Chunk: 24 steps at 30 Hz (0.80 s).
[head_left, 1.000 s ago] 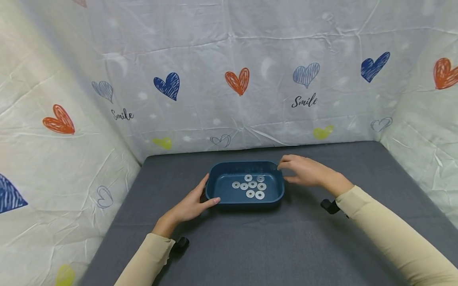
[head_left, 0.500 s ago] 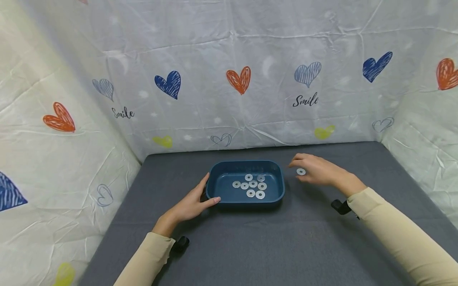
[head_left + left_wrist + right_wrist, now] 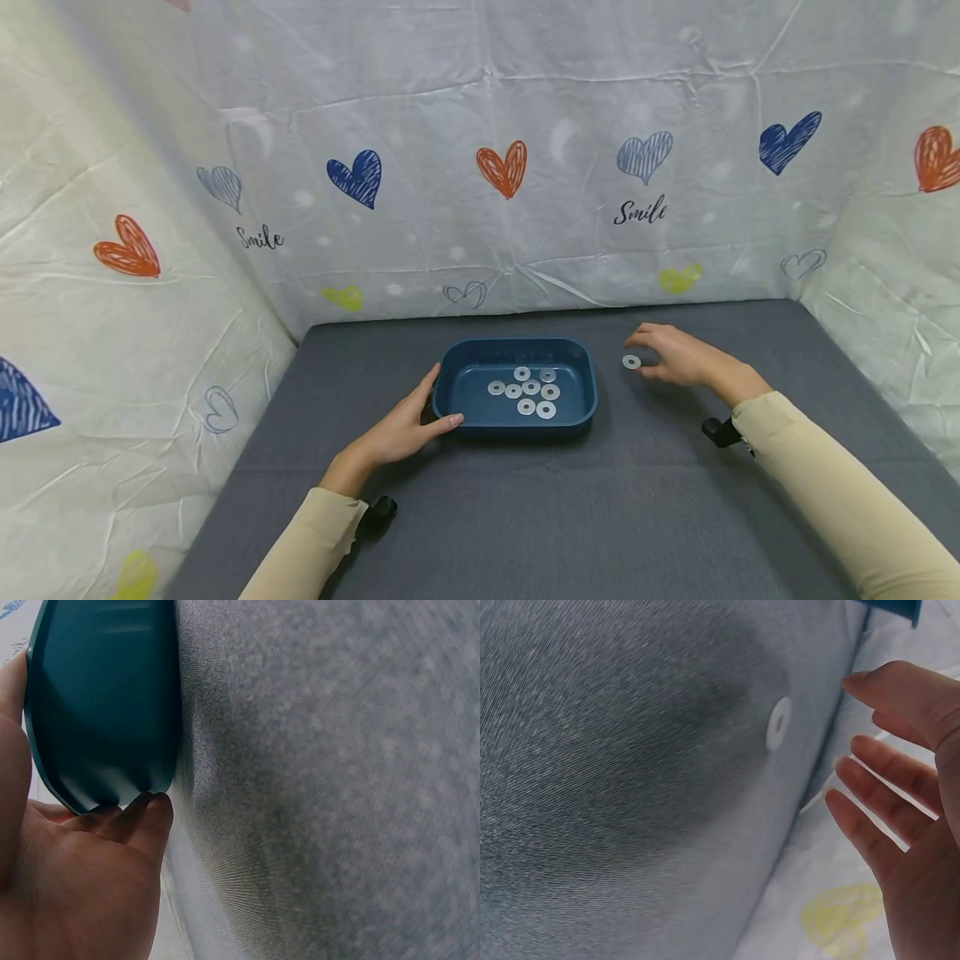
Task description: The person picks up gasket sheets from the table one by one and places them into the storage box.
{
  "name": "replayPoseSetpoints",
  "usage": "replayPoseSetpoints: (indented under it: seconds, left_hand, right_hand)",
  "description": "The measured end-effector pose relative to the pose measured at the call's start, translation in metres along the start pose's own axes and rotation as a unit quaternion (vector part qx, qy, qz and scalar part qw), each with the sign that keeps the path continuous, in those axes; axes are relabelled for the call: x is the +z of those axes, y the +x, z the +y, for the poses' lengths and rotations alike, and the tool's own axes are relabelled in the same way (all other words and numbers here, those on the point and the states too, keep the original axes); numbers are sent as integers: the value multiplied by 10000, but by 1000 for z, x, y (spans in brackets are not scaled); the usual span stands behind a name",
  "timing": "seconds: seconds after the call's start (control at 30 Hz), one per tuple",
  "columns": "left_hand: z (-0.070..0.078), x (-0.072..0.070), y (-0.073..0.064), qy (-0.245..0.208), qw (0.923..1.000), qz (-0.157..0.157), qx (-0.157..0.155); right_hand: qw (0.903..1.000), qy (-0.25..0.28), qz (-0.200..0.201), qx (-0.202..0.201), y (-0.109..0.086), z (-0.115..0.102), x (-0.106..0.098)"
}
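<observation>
A dark blue rectangular tray (image 3: 517, 427) rests on the table, with several flat metal washers (image 3: 531, 387) lying on its floor. My left hand (image 3: 399, 425) grips the tray's left end, thumb on the near rim and fingers along the side. In the left wrist view the fingertips of that hand (image 3: 97, 877) meet the tray's wall (image 3: 105, 697). A single washer (image 3: 632, 362) lies flat on the cloth right of the tray. Just right of it hovers my right hand (image 3: 678, 356), fingers loosely bent and holding nothing. The right wrist view shows a gap between this washer (image 3: 778, 724) and the hand (image 3: 915, 772).
Dark grey cloth (image 3: 540, 517) covers the table. A white curtain (image 3: 420, 242) printed with hearts hangs behind the table's far edge and down both sides. A corner of the tray (image 3: 900, 607) shows at the top of the right wrist view.
My right hand has moved right, from the tray's right rim to beyond the loose washer, which has come into sight on the cloth. The left hand and tray have stayed put.
</observation>
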<state>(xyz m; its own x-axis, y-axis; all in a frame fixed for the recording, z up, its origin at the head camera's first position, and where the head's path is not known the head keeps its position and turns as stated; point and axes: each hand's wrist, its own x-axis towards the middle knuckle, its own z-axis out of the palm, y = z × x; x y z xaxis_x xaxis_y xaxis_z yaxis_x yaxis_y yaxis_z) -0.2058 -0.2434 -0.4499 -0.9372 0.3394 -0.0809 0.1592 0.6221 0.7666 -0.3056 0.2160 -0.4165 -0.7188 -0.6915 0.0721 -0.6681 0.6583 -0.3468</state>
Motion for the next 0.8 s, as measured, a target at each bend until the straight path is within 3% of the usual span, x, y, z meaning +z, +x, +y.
replayPoseSetpoints:
  seconds: [0.4, 0.8]
  left_hand:
    - [-2, -2, 1, 114, 9999, 14, -13]
    - [-3, -3, 1, 89, 9999, -29, 59]
  right_hand:
    - [9968, 396, -279, 633, 10, 23, 12]
    - [9941, 516, -300, 906, 29, 28, 21]
